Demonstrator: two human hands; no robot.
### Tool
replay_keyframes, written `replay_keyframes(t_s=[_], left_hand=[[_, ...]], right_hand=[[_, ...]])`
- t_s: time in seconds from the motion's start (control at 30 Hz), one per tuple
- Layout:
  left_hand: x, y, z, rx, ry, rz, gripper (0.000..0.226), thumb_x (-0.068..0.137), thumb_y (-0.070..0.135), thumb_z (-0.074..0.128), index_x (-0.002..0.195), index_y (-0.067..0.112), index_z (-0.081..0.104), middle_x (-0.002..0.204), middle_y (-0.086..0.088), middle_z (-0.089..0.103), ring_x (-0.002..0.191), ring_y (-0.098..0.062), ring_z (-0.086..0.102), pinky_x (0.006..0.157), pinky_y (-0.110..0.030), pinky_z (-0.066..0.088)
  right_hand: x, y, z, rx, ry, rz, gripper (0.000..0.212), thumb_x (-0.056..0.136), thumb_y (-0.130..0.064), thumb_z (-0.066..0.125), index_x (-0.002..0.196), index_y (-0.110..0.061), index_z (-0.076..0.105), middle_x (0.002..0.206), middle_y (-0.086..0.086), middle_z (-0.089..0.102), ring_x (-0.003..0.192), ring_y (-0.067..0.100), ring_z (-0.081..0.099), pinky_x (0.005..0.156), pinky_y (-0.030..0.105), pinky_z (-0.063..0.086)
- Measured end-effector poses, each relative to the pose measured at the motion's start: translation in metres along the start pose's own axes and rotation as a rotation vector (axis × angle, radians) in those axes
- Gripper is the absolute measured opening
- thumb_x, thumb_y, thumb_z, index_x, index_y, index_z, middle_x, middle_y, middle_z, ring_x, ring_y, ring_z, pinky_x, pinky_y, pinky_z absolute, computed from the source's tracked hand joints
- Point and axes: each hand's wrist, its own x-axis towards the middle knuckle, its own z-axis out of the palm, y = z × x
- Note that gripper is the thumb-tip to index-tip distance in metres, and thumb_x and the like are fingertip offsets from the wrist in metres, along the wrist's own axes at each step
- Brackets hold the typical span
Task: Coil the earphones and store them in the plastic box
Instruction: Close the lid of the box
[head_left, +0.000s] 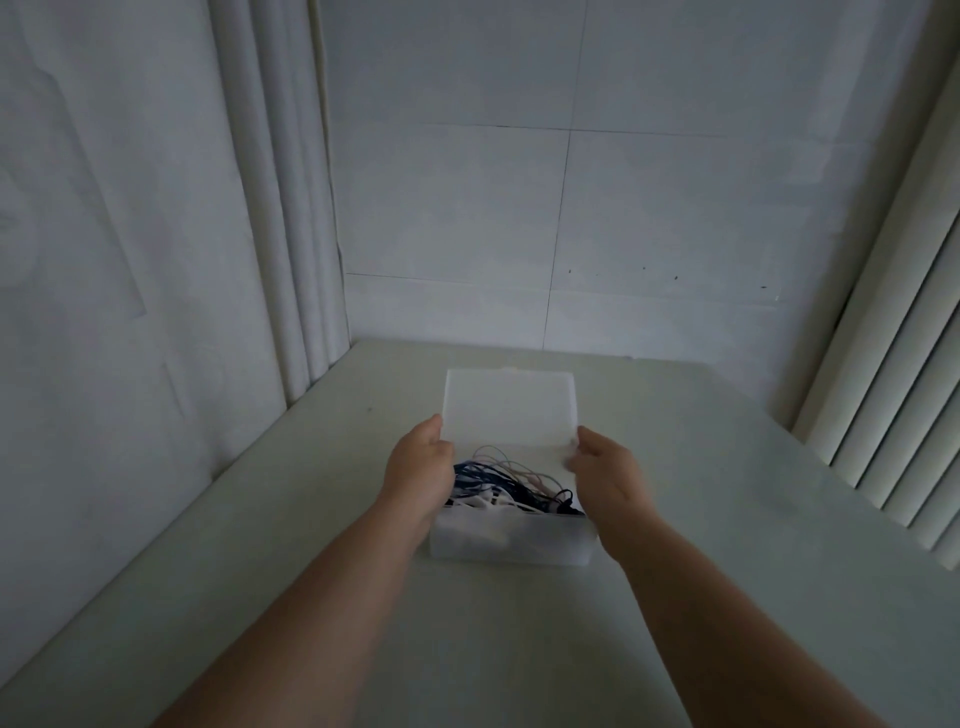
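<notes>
Earphones (511, 483) in plastic box (511, 540), mid bench (727, 519), loose multi-colour tangle | lid (511, 405) tilted up | left hand (423, 462) & right hand (605, 465) each pinch a lid side edge | cords prob. light, limp, snag-prone; grab bunched loops, not single strands
</notes>
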Motion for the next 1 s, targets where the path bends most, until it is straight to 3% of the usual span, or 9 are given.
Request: replay_keyframes(t_s=[0.1, 0.2, 0.3, 0.4, 0.47, 0.67, 0.77, 0.9, 1.0], left_hand=[[-0.022, 0.003, -0.004, -0.075, 0.034, -0.014, 0.047, 0.091, 0.004, 0.042, 0.138, 0.01, 0.05, 0.125, 0.006, 0.054, 0.115, -0.014, 0.052, 0.093, -0.023, 0.037], [-0.033, -0.004, -0.008, -0.092, 0.111, -0.029, 0.039, 0.091, 0.011, 0.048, 0.129, 0.016, 0.056, 0.124, 0.001, 0.059, 0.113, -0.018, 0.055, 0.094, -0.028, 0.042], [-0.035, -0.008, -0.012, -0.24, 0.151, -0.085, 0.032, 0.086, 0.008, 0.053, 0.111, 0.026, 0.059, 0.112, 0.0, 0.066, 0.098, -0.019, 0.063, 0.09, -0.04, 0.052], [-0.031, -0.015, -0.012, -0.418, 0.101, -0.135, 0.052, 0.082, 0.004, 0.056, 0.125, 0.031, 0.053, 0.113, -0.002, 0.067, 0.103, -0.023, 0.065, 0.096, -0.049, 0.05], [-0.026, -0.021, -0.012, -0.416, 0.107, -0.128, 0.051, 0.084, 0.004, 0.058, 0.131, 0.024, 0.055, 0.118, -0.003, 0.067, 0.108, -0.022, 0.063, 0.101, -0.047, 0.046], [-0.027, -0.018, -0.013, -0.453, -0.053, -0.044, 0.05, 0.083, -0.005, 0.047, 0.113, 0.028, 0.069, 0.112, -0.006, 0.072, 0.103, -0.025, 0.068, 0.094, -0.044, 0.05], [-0.03, -0.018, -0.014, -0.52, 0.06, -0.091, 0.041, 0.081, -0.005, 0.053, 0.087, 0.028, 0.076, 0.107, -0.013, 0.072, 0.101, -0.032, 0.067, 0.093, -0.048, 0.049], [-0.043, -0.005, -0.02, -0.803, 0.056, -0.268, 0.018, 0.075, 0.006, 0.064, 0.084, 0.012, 0.079, 0.083, -0.014, 0.074, 0.075, -0.032, 0.069, 0.079, -0.044, 0.054], [-0.046, 0.001, -0.027, -0.803, -0.007, -0.218, 0.021, 0.079, 0.009, 0.058, 0.091, 0.004, 0.074, 0.083, -0.011, 0.072, 0.072, -0.027, 0.065, 0.071, -0.034, 0.05]], right_hand=[[-0.022, 0.0, -0.002, 0.049, 0.056, -0.021, 0.023, 0.093, -0.011, 0.045, 0.096, -0.006, 0.068, 0.079, 0.009, 0.063, 0.075, 0.021, 0.055, 0.066, 0.028, 0.043], [-0.038, 0.001, -0.004, 0.103, 0.106, 0.012, 0.027, 0.096, -0.017, 0.047, 0.108, -0.004, 0.067, 0.092, 0.015, 0.069, 0.083, 0.028, 0.063, 0.067, 0.026, 0.039], [-0.038, 0.002, -0.002, 0.197, 0.12, 0.065, 0.033, 0.094, -0.011, 0.053, 0.126, -0.012, 0.061, 0.11, 0.009, 0.069, 0.087, 0.016, 0.065, 0.074, 0.024, 0.046], [-0.033, 0.003, 0.002, 0.313, 0.098, 0.121, 0.041, 0.093, -0.002, 0.047, 0.134, -0.011, 0.051, 0.111, 0.01, 0.066, 0.077, 0.016, 0.061, 0.064, 0.022, 0.045], [-0.032, 0.002, 0.003, 0.328, 0.078, 0.114, 0.047, 0.093, 0.002, 0.042, 0.137, -0.012, 0.048, 0.112, 0.008, 0.064, 0.078, 0.016, 0.059, 0.065, 0.022, 0.044], [-0.033, 0.001, 0.003, 0.297, 0.092, 0.048, 0.049, 0.085, 0.006, 0.036, 0.097, -0.027, 0.07, 0.089, -0.007, 0.067, 0.077, 0.015, 0.06, 0.066, 0.026, 0.042], [-0.039, 0.0, 0.001, 0.38, 0.156, 0.05, 0.04, 0.088, -0.005, 0.043, 0.078, -0.027, 0.075, 0.076, -0.003, 0.07, 0.075, 0.014, 0.064, 0.064, 0.027, 0.042], [-0.048, -0.002, -0.007, 0.452, 0.127, 0.114, 0.029, 0.088, -0.02, 0.047, 0.088, -0.02, 0.076, 0.084, 0.006, 0.068, 0.075, 0.02, 0.058, 0.067, 0.03, 0.043], [-0.051, -0.005, -0.014, 0.512, 0.061, 0.138, 0.025, 0.089, -0.018, 0.05, 0.093, -0.014, 0.074, 0.09, 0.005, 0.071, 0.079, 0.019, 0.061, 0.067, 0.029, 0.045]])
